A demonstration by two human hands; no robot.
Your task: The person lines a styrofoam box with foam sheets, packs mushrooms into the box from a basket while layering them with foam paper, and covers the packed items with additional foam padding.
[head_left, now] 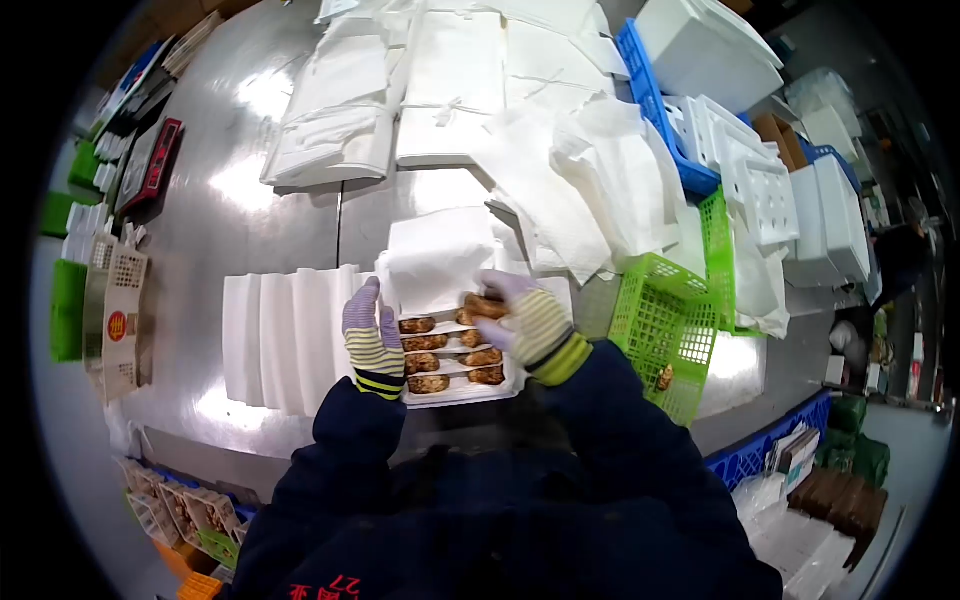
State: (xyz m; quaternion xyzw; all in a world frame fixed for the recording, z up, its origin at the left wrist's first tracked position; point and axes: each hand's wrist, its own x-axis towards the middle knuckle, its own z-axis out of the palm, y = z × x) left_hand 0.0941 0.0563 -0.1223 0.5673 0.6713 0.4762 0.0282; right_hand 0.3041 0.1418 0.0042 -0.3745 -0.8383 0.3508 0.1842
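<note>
A white tray (465,393) lies in front of me, with brown mushrooms (425,343) set in rows between folds of white paper. Against its left edge rests my left hand (370,328) in a striped glove, fingers stretched and thumb apart. My right hand (527,318), gloved alike and slightly blurred, pinches a larger brown mushroom (484,306) over the right side of the tray, near the upper row. White paper (440,255) covers the far part of the tray. To the right, a green basket (655,310) holds a single small mushroom (665,377).
Pleated white paper (285,340) lies left of the tray on the steel table (225,215). Stacks of white sheets (455,70) spread across the far side. A blue crate (665,120) and foam boxes (710,50) stand far right; a red-framed scale (150,165) sits left.
</note>
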